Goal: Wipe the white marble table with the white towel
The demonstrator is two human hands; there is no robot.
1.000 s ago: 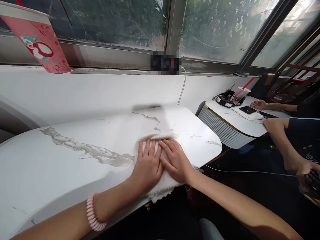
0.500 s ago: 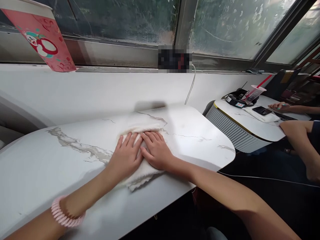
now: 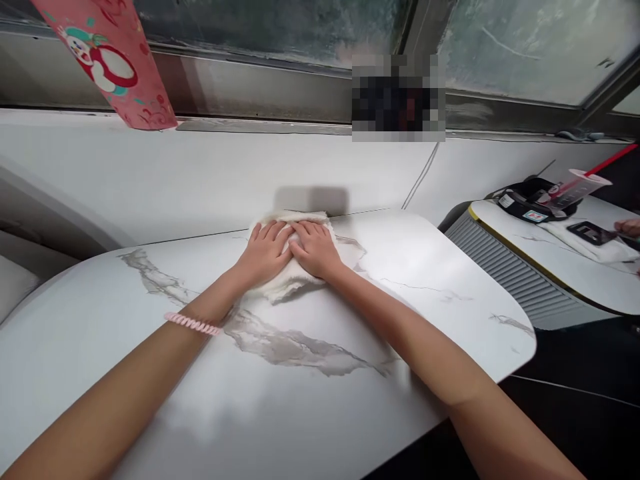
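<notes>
Both hands lie flat, side by side, on a folded white cloth (image 3: 289,283) at the far edge of the white marble-patterned table (image 3: 280,427). My left hand (image 3: 265,253) has its fingers stretched out and a little apart; a pink coil band (image 3: 194,324) circles that wrist. Against it rests my right hand (image 3: 317,249), also flat, its thumb close to the left one. The cloth's upper edge meets the wall, and its frayed lower edge shows below the palms.
A pink paper cup (image 3: 117,73) stands on the window ledge at upper left. Along the ledge sits a pixelated patch. To the right, a second table (image 3: 590,267) holds a black headband-like device (image 3: 533,205), a plastic cup (image 3: 573,190), a phone (image 3: 593,233) and another person's hand (image 3: 627,227).
Both hands have pushed the cloth away from me, up to the wall-side edge of the table. The view has shifted, so the second table sits further right.
</notes>
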